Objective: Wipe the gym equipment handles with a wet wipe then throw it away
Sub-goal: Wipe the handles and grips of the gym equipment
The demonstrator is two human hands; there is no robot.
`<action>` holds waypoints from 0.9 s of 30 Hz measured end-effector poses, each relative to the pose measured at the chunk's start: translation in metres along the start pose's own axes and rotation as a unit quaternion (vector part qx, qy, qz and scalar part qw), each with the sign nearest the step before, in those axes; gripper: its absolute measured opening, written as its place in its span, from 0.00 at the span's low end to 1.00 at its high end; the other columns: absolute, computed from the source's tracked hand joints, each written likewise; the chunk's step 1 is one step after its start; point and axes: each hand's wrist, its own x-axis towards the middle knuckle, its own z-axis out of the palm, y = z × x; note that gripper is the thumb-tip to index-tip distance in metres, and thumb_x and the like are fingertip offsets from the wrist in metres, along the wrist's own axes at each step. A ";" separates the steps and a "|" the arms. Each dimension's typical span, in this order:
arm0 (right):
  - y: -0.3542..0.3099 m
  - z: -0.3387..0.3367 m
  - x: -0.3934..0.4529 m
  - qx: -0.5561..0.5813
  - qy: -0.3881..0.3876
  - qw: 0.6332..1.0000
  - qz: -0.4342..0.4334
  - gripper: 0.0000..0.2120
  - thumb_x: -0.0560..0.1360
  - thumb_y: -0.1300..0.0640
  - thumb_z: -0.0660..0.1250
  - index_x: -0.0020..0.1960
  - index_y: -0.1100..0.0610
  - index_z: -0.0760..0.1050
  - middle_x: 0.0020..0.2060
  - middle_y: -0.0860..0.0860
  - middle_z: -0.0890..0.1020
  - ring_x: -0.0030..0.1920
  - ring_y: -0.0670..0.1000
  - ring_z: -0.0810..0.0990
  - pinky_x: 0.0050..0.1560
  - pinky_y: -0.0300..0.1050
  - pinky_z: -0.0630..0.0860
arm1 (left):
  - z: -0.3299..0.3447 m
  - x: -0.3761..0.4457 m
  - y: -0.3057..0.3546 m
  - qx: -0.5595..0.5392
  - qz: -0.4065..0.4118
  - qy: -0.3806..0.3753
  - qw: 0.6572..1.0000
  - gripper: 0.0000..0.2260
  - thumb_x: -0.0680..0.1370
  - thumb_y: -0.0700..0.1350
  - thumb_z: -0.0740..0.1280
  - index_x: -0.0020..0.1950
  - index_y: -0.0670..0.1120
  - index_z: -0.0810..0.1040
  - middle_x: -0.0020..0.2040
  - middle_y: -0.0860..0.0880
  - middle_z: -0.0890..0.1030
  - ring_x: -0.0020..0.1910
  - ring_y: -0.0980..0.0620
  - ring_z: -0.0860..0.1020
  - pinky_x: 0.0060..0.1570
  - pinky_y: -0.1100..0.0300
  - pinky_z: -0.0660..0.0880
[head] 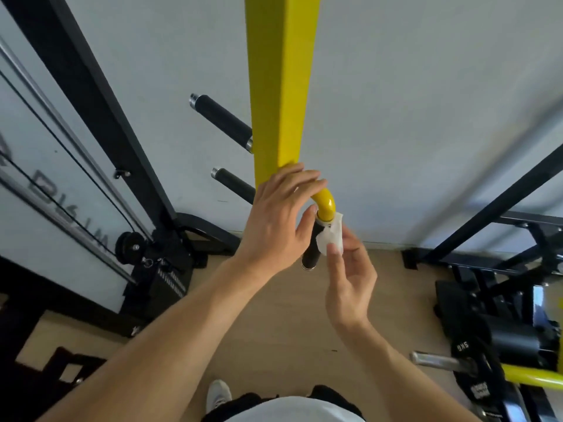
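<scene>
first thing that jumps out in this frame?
The yellow beam running down the middle of the view, ending in a curved yellow tube over a black handle. Right below it, the right hand pinches a white wet wipe against that handle while the left hand rests on the beam's lower end. Two more black handles stick out to the beam's left against the pale wall.

This is a gym. A cable machine (61, 166) stands by the wall, beside a yellow frame (280, 86) with padded handles (221, 121). Weight plates (475, 370) sit nearby.
</scene>
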 end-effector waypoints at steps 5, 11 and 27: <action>0.015 -0.014 0.007 -0.025 -0.081 0.996 -0.010 0.14 0.80 0.49 0.65 0.57 0.59 0.79 0.65 0.49 0.81 0.65 0.50 0.80 0.59 0.41 0.76 | -0.005 -0.005 0.010 -0.008 -0.046 -0.004 0.999 0.15 0.81 0.43 0.67 0.66 0.41 0.78 0.68 0.47 0.78 0.75 0.48 0.69 0.74 0.53 0.66; 0.026 -0.021 0.013 -0.096 -0.140 0.986 0.007 0.13 0.85 0.54 0.58 0.66 0.54 0.74 0.53 0.36 0.81 0.51 0.41 0.81 0.49 0.32 0.74 | -0.004 -0.011 0.018 -0.022 -0.100 0.000 0.995 0.16 0.81 0.39 0.67 0.68 0.41 0.76 0.72 0.48 0.75 0.78 0.49 0.64 0.76 0.63 0.59; 0.016 -0.011 0.049 -0.123 -0.174 0.977 0.031 0.06 0.77 0.53 0.73 0.53 0.46 0.82 0.39 0.50 0.83 0.38 0.42 0.77 0.43 0.35 0.73 | 0.006 -0.010 0.017 -0.002 -0.086 0.005 0.996 0.17 0.84 0.45 0.63 0.71 0.43 0.75 0.74 0.47 0.73 0.79 0.49 0.62 0.75 0.63 0.60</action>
